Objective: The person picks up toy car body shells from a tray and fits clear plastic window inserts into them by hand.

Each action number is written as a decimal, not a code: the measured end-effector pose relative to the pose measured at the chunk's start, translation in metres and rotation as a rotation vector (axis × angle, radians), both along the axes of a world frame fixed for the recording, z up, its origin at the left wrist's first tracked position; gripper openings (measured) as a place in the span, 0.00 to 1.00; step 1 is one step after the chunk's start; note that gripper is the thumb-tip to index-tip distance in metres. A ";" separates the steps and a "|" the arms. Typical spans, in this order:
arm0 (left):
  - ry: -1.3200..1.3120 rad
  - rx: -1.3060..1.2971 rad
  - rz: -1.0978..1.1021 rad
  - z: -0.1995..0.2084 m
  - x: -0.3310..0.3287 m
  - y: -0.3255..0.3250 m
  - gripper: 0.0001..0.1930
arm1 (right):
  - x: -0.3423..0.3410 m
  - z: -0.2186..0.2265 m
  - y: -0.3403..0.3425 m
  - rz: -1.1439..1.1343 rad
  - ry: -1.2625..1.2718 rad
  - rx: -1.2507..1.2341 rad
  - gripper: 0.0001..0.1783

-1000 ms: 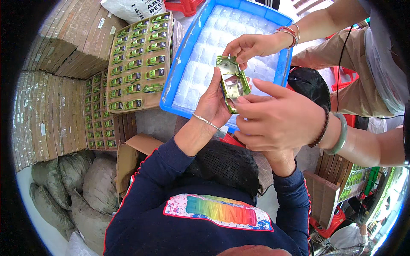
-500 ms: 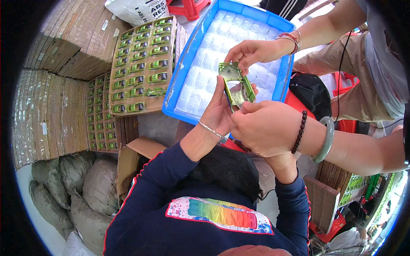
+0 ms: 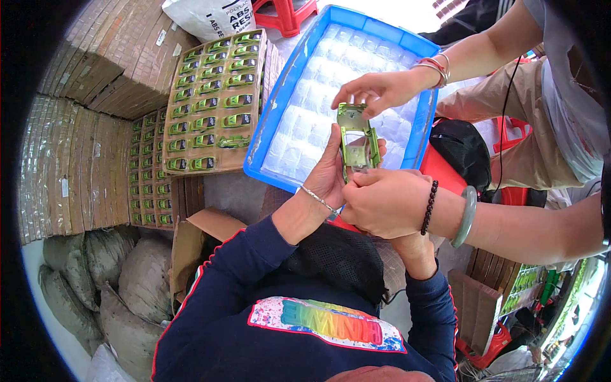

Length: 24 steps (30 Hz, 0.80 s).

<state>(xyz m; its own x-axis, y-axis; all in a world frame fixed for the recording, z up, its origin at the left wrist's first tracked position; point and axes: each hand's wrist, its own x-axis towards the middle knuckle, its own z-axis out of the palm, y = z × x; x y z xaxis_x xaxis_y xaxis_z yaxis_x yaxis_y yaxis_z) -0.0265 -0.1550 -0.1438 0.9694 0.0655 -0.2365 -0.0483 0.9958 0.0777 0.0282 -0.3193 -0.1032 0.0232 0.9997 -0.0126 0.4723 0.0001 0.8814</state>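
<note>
A green plastic toy-car body shell [image 3: 374,148] with open window gaps rests in my left hand [image 3: 326,175], thumb along its left side and fingers curled under it. A co-worker's fist [image 3: 382,202], with dark beads and a pale bangle on that arm, pinches at the shell's near end, beside a clear plastic piece [image 3: 358,157]. The co-worker's other hand [image 3: 382,92] hovers over the far end, fingers loosely bent. My right hand [image 3: 407,245] is behind the co-worker's fist; only its wrist side shows, so its fingers are hidden.
A blue tray [image 3: 258,153] of clear plastic pieces lies just beyond the hands. At left stand a cardboard sheet of green toy cars [image 3: 210,105], stacked cartons [image 3: 70,165] and grey sacks [image 3: 149,277]. A black mesh bag [image 3: 337,254] sits near my lap.
The co-worker's upper hand has lifted off the shell's far end, its fingers opening. The shell has shifted slightly nearer and turned more upright in view. The co-worker's fist stays at its near end.
</note>
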 end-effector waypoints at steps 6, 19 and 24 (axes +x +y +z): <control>-0.051 -0.131 -0.015 -0.021 0.002 0.000 0.37 | 0.008 0.020 0.002 -0.119 1.307 0.399 0.15; -0.175 -0.038 -0.010 -0.013 0.013 -0.002 0.27 | 0.017 0.063 0.020 -0.063 1.355 0.538 0.17; -0.124 0.093 0.026 0.004 0.025 -0.007 0.28 | 0.028 0.036 0.013 -0.071 1.662 0.729 0.18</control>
<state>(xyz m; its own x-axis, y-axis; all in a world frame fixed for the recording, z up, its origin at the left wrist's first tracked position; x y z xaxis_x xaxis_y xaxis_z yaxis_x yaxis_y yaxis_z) -0.0018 -0.1615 -0.1401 0.9885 0.1067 -0.1070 -0.0887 0.9829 0.1611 0.0562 -0.3059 -0.0670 0.4825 0.8126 0.3269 0.7451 -0.1847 -0.6409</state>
